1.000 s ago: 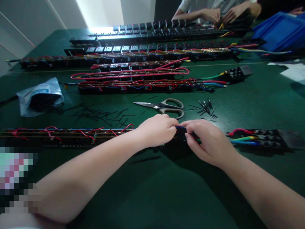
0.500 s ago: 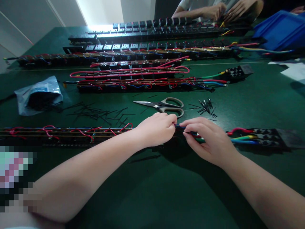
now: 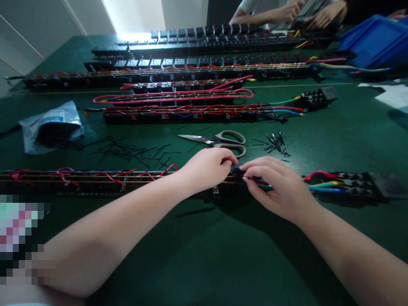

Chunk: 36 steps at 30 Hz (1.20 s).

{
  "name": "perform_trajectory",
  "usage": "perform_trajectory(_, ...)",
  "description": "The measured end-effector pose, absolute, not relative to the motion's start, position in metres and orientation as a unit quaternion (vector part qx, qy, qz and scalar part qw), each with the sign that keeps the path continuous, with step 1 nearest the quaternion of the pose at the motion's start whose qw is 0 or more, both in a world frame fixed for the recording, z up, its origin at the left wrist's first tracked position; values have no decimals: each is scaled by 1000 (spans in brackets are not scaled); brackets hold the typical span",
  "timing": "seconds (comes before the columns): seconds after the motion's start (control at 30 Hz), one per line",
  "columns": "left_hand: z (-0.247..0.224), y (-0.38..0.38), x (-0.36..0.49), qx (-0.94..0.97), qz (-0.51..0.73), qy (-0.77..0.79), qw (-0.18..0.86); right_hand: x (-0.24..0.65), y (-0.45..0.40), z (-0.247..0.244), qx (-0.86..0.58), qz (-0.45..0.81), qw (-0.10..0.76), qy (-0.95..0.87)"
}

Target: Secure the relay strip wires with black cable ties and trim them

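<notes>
A long black strip [image 3: 89, 187] with red, blue and brass-coloured lines along it lies across the table before me. My left hand [image 3: 213, 170] is over it, fingers curled and thumb side toward the right hand; what is in its fingertips, if anything, is hidden. My right hand [image 3: 279, 187] is closed in a pinch around the wire bundle [image 3: 236, 171] at the strip's right part. Beyond it, red, green, yellow and blue wires [image 3: 325, 187] run into a black end block [image 3: 353, 187]. Just behind my hands lie grey-handled scissors [image 3: 219, 139].
Loose black cable ties [image 3: 134, 153] lie behind the strip, with cut pieces [image 3: 276, 143] right of the scissors. An open plastic bag [image 3: 52, 127] is at left. More wired strips [image 3: 181, 112] lie farther back, near a blue bin [image 3: 376, 40] and another person's hands [image 3: 325, 17].
My left hand has shifted slightly up, and its fingers have loosened and turned, uncovering a little more of the strip beneath. My right hand stays nearly in place.
</notes>
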<state>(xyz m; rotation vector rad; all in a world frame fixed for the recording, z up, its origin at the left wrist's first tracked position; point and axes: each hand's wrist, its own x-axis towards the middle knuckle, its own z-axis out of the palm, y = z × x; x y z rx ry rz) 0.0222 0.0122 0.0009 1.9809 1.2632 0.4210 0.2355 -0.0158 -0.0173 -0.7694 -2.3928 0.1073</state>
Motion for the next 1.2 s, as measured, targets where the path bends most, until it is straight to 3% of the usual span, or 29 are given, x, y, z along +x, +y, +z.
perform_trajectory(0.7,0,4,32,779,281,429,362,233,-15,-17,-334,56,326,-883)
perform_trajectory(1.2,0,7,29,794,273,418,348,233,-15,-17,-366,57,333,-867)
